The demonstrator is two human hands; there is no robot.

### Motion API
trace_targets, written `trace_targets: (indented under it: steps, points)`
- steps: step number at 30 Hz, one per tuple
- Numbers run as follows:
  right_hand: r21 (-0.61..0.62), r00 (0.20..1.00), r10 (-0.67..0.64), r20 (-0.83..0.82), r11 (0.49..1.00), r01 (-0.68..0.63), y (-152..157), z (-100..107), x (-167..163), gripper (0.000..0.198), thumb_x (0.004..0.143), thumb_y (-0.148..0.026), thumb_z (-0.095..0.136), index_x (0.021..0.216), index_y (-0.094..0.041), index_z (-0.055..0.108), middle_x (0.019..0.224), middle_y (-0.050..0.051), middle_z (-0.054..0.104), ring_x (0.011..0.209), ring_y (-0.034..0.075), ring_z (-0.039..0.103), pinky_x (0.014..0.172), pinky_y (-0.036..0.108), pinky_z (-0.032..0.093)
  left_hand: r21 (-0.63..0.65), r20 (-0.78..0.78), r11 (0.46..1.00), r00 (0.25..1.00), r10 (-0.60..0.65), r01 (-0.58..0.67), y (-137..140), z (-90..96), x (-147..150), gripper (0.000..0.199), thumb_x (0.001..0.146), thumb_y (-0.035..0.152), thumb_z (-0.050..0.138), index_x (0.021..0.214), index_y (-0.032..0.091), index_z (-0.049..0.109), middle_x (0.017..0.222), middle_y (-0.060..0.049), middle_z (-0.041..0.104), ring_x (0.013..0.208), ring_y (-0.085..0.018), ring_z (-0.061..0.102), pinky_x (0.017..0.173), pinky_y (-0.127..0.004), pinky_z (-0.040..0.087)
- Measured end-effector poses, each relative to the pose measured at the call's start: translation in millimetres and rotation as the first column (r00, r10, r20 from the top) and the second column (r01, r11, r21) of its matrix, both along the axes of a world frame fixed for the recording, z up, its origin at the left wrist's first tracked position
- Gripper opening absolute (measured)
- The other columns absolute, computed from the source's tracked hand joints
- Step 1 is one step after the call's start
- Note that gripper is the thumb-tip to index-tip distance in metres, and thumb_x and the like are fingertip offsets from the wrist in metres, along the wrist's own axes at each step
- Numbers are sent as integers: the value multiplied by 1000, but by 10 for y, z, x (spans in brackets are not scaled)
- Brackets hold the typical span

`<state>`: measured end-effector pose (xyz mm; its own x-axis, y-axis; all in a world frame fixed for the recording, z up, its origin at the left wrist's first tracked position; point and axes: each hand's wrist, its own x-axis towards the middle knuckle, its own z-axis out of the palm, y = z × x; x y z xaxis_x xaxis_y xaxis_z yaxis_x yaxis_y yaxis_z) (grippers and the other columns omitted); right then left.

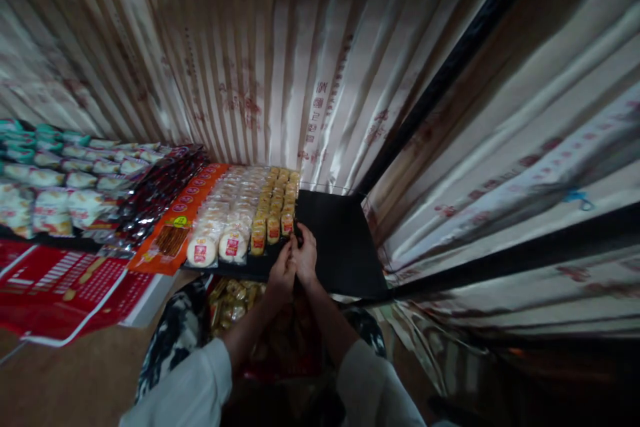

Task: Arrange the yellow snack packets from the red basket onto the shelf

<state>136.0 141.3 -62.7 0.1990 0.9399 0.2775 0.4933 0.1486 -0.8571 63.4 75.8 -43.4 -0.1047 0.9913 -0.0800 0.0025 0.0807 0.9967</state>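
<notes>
My left hand point(283, 271) and my right hand point(305, 257) meet at the front part of a black shelf point(340, 233). Both have their fingers closed and pressed together. Whatever they may hold is hidden, though a small dark spot shows at the right fingertips. Just left of them stand rows of yellow wrapped snacks point(273, 229) with red labels. Farther left lie rows of round white snacks point(202, 251) in clear wrappers. Below the shelf, between my knees, a red bag point(295, 347) opens beside gold-wrapped pieces point(233, 303).
Left along the shelf are an orange snack packet point(173, 237), dark shiny packets point(155, 193) and several white and green packets point(55, 207). A red bag with white handles point(65, 287) hangs at the front left. Pleated printed sheeting point(280, 80) and a black bar point(430, 100) enclose the shelf.
</notes>
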Motion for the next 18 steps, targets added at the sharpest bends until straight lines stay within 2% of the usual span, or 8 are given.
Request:
trace_targets:
  steps: [3,6,10,12,15,18]
  points:
    - [16,1000,-21,-13,1000,21,-223,35,29,38,83,-34,41,113,-18,58,117,11,59,107,21,53,91,37,45,5,31,1000,999,-27,27,-220,71,33,52,78,15,43,130,16,45,126,-9,59,112,-17,56,100,-31,43]
    - [37,1000,-8,-23,999,9,-512,29,75,36,84,-32,40,112,-18,58,113,11,60,104,21,55,91,38,45,-70,-73,995,994,-78,72,-495,179,11,49,79,18,44,127,16,47,117,-10,64,101,-18,61,92,-32,47]
    - [31,998,36,-54,999,-35,-940,-2,114,34,85,-29,39,110,-18,58,107,10,63,94,19,61,86,36,48,-87,-119,988,983,-140,130,-874,250,-85,41,79,21,46,119,16,52,117,-10,63,105,-19,59,96,-34,44]
    - [-10,996,64,-62,998,-65,-1144,-10,102,34,86,-28,37,111,-18,58,105,9,64,92,18,62,85,35,49,-98,-112,983,980,-167,156,-1047,221,-156,39,79,23,48,117,17,53,119,-10,62,108,-20,58,97,-35,42]
    - [-90,990,129,-59,987,-134,-1381,-46,42,35,88,-30,36,113,-18,57,107,9,65,93,19,62,88,37,48,-208,-141,957,962,-232,201,-1255,106,-294,38,78,30,52,113,16,56,114,-11,64,104,-22,60,94,-37,44]
    - [-177,976,211,-49,960,-216,-1502,-161,-59,34,86,-33,40,110,-19,60,106,10,67,96,21,62,89,39,47,-289,-229,946,950,-214,143,-1366,-65,-461,36,75,35,56,105,16,61,110,-11,66,100,-23,61,91,-37,44]
